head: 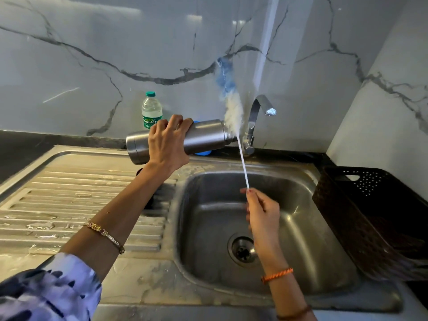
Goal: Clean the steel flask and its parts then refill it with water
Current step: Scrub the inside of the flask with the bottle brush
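Gripping flask point(203, 135) w/ left fingers point(176, 122), right pinching brush point(243, 163)

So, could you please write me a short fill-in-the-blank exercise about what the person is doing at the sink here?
1. The left hand grips the steel flask, which lies nearly ____ above the sink.
2. The right hand holds the bottle brush by its thin white ____.
3. The brush's bristle head is ____ the flask's mouth.
4. The plastic water bottle has a ____ cap.

Missing words: horizontal; handle; outside; green
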